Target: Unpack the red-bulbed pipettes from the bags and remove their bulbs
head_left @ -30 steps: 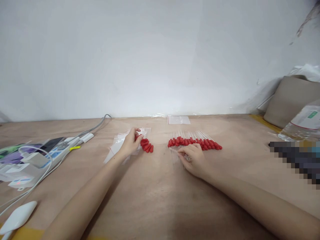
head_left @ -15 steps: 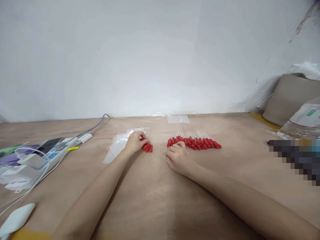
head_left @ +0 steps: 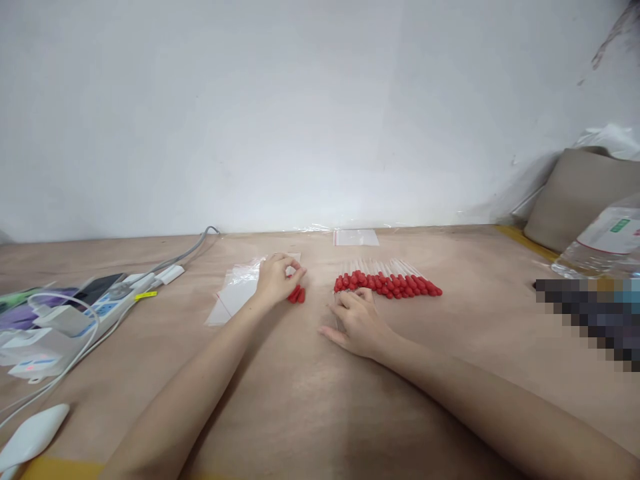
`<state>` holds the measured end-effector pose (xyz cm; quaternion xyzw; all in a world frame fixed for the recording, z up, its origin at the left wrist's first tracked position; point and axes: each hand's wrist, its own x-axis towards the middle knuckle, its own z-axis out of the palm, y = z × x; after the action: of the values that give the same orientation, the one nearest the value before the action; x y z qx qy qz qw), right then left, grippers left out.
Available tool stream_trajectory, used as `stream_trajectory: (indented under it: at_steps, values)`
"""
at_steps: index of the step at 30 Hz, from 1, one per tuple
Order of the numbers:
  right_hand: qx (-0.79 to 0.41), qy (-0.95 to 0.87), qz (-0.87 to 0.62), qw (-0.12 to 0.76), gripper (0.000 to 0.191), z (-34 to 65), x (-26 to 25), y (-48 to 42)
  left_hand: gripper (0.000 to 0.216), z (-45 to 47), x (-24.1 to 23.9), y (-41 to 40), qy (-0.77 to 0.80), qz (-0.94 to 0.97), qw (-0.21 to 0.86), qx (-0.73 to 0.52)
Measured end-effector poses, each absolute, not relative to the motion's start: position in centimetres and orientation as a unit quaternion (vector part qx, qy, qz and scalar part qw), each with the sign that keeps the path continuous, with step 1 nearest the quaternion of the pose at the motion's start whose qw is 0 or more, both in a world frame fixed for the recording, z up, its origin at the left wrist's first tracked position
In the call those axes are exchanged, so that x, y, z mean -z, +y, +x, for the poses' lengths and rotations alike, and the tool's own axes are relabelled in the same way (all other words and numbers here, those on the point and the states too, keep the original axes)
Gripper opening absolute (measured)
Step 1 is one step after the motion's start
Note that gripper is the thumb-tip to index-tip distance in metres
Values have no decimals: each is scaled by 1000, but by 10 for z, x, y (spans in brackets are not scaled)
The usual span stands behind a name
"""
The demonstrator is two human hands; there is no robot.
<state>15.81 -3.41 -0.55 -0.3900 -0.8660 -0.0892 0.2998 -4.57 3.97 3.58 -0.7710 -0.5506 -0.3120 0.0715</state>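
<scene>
My left hand [head_left: 276, 281] is curled over a small bunch of red-bulbed droppers [head_left: 297, 294], and only two red bulbs stick out to its right. The bunch lies at the right end of a clear plastic bag [head_left: 233, 293] on the brown table. My right hand [head_left: 357, 321] rests flat on the table with its fingers spread. Its fingertips are just in front of the left end of a long row of red-bulbed droppers [head_left: 395, 283]. Whether a clear film lies under this hand cannot be made out.
A power strip with cables and a phone [head_left: 103, 297] lies at the left, and a white object [head_left: 33, 433] sits at the near left corner. A small clear bag [head_left: 356, 237] is by the wall. A water bottle [head_left: 607, 243] and a tan cushion [head_left: 575, 193] stand at the right.
My left hand slid right over the small bunch of droppers and closed on it. My right hand moved left along the row's front and spread flat.
</scene>
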Motion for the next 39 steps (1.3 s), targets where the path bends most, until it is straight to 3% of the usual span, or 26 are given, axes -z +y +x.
stream_trajectory:
  at_steps: [6, 13, 17, 25, 32, 39]
  values:
    - [110, -826, -419, 360, 25, 190, 4, -33, 16, -2, -31, 31, -504, -831, -5, 235]
    - [108, -798, -440, 397, 19, 228, 24, -33, 24, 18, -22, 41, -497, -822, -147, 238]
    - [88, -796, -437, 410, 17, 226, 25, -34, 23, 20, -19, 43, -520, -799, -172, 248]
    - [106, -777, -448, 429, 14, 227, 22, -34, 23, 12, -26, 17, -577, -740, -104, 329]
    - [161, -786, -419, 425, 47, 223, 14, -36, 13, -18, -15, -34, -439, -834, 45, 331]
    - [134, -842, -364, 376, 24, 218, 16, -36, 9, -13, -2, -37, -376, -852, 75, 356]
